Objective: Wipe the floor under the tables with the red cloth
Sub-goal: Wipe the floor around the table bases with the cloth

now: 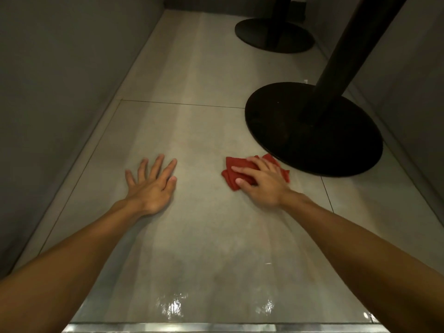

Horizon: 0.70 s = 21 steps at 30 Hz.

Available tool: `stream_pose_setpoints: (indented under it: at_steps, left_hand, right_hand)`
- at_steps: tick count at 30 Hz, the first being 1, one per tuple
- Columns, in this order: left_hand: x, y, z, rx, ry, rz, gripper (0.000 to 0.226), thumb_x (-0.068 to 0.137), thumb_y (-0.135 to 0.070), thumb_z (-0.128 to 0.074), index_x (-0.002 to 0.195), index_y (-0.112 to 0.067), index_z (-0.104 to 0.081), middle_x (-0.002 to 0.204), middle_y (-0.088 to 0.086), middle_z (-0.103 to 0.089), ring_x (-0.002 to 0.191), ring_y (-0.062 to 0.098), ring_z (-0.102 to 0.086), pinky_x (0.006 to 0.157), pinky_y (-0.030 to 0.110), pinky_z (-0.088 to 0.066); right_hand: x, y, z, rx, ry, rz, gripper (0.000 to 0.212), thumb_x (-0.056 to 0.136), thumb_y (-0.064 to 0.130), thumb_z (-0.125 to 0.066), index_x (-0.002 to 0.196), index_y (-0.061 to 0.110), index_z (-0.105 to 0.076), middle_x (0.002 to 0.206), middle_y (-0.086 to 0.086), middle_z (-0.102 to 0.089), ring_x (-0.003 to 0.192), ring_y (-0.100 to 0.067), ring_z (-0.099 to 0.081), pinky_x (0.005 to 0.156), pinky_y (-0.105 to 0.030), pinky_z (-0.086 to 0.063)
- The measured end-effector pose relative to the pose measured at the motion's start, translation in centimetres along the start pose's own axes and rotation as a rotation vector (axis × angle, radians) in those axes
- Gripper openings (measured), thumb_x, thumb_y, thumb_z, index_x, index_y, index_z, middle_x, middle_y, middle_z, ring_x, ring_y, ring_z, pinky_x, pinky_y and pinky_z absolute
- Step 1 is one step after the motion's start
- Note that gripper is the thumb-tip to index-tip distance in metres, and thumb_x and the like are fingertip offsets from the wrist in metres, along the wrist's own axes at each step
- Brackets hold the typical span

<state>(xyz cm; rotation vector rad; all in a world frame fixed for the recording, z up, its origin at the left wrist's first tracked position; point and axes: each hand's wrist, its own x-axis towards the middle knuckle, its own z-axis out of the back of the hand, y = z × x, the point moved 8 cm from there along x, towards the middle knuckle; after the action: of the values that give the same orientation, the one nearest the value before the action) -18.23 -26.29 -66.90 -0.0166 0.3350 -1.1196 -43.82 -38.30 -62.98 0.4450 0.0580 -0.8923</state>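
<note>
The red cloth (232,175) lies bunched on the grey tiled floor (192,131), right beside the near table's round black base (312,131). My right hand (262,181) presses down on the cloth with its fingers spread over it, gripping it against the floor. My left hand (151,183) lies flat on the bare tile to the left, palm down, fingers apart, holding nothing. Wet streaks and glare show on the tiles near me.
A black pedestal column (350,49) rises from the near base. A second black table base (274,34) stands farther back. Grey walls (60,92) close the floor strip in on the left and right. A metal strip (192,328) runs along the bottom edge.
</note>
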Motion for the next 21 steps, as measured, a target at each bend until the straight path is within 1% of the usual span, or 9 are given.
stream_pose_setpoints:
  at_steps: [2,4,8,10,12,14,16,19,21]
  left_hand:
    - [0.0,0.0,0.0,0.001,0.0,-0.001,0.053,0.098,-0.057,-0.01,0.148,-0.052,0.005,0.159,-0.016,0.019,0.147,0.025,0.019,0.112,0.061,0.012]
    - [0.0,0.0,0.0,0.002,0.0,-0.001,0.053,0.098,-0.057,-0.01,0.148,-0.051,0.004,0.16,-0.016,0.018,0.147,0.025,0.018,0.112,0.061,0.011]
    - [0.0,-0.1,0.1,0.003,0.005,-0.002,0.053,0.099,-0.055,-0.012,0.149,-0.05,0.003,0.16,-0.016,0.018,0.147,0.026,0.018,0.112,0.062,0.01]
    - [0.0,-0.1,0.1,-0.001,0.005,-0.005,0.053,0.099,-0.055,-0.012,0.149,-0.051,0.003,0.16,-0.016,0.017,0.147,0.026,0.017,0.112,0.061,0.01]
    - [0.0,-0.1,0.1,-0.004,0.004,-0.006,0.053,0.098,-0.056,-0.011,0.149,-0.051,0.004,0.16,-0.016,0.017,0.147,0.025,0.017,0.113,0.061,0.01]
    - [0.0,-0.1,0.1,-0.005,0.006,-0.007,0.053,0.098,-0.056,-0.011,0.148,-0.051,0.004,0.16,-0.016,0.017,0.147,0.025,0.017,0.113,0.06,0.011]
    - [0.0,-0.1,0.1,-0.005,0.006,-0.006,0.053,0.098,-0.056,-0.011,0.148,-0.051,0.004,0.16,-0.016,0.017,0.147,0.025,0.017,0.113,0.06,0.011]
    - [0.1,0.0,0.0,0.006,0.0,-0.004,0.053,0.098,-0.057,-0.011,0.149,-0.051,0.003,0.16,-0.016,0.017,0.147,0.025,0.017,0.113,0.06,0.011]
    - [0.1,0.0,0.0,0.017,-0.003,-0.003,0.053,0.098,-0.057,-0.011,0.149,-0.051,0.004,0.16,-0.016,0.016,0.147,0.025,0.016,0.112,0.06,0.009]
  right_hand:
    - [-0.5,0.9,-0.6,0.012,-0.024,-0.013,0.044,0.097,0.059,-0.035,0.141,0.055,-0.035,0.16,0.008,-0.013,0.148,-0.022,-0.002,0.119,-0.052,0.0]
    - [-1.9,2.8,-1.8,0.023,-0.039,0.041,0.044,0.097,0.058,-0.035,0.14,0.054,-0.036,0.16,0.008,-0.014,0.148,-0.021,0.0,0.118,-0.053,0.001]
    - [-7.6,8.5,-5.1,0.016,-0.002,0.323,0.045,0.092,0.061,-0.037,0.135,0.053,-0.045,0.157,0.008,-0.023,0.149,-0.02,-0.004,0.117,-0.054,-0.001]
    - [-11.1,10.2,-6.7,-0.01,0.062,0.444,0.042,0.093,0.059,-0.042,0.134,0.053,-0.046,0.158,0.01,-0.021,0.149,-0.018,-0.001,0.117,-0.052,0.003]
    - [-14.0,10.5,-7.6,-0.007,0.123,0.506,0.04,0.094,0.058,-0.044,0.134,0.054,-0.046,0.159,0.014,-0.016,0.148,-0.012,0.006,0.117,-0.049,0.007]
    - [-15.8,9.9,-7.8,0.008,0.16,0.536,0.04,0.094,0.06,-0.042,0.134,0.056,-0.045,0.159,0.018,-0.011,0.148,-0.008,0.011,0.118,-0.049,0.008]
    - [-16.2,9.3,-7.5,0.009,0.193,0.557,0.04,0.095,0.06,-0.041,0.134,0.056,-0.045,0.159,0.02,-0.01,0.147,-0.006,0.012,0.118,-0.047,0.008]
    - [-14.4,8.3,-6.8,-0.041,0.168,0.57,0.042,0.093,0.062,-0.041,0.135,0.056,-0.043,0.158,0.017,-0.015,0.148,-0.007,0.006,0.119,-0.047,0.004]
    - [-11.7,6.8,-5.8,-0.06,0.112,0.5,0.044,0.092,0.064,-0.039,0.135,0.056,-0.042,0.158,0.014,-0.019,0.148,-0.011,-0.001,0.119,-0.05,-0.001]
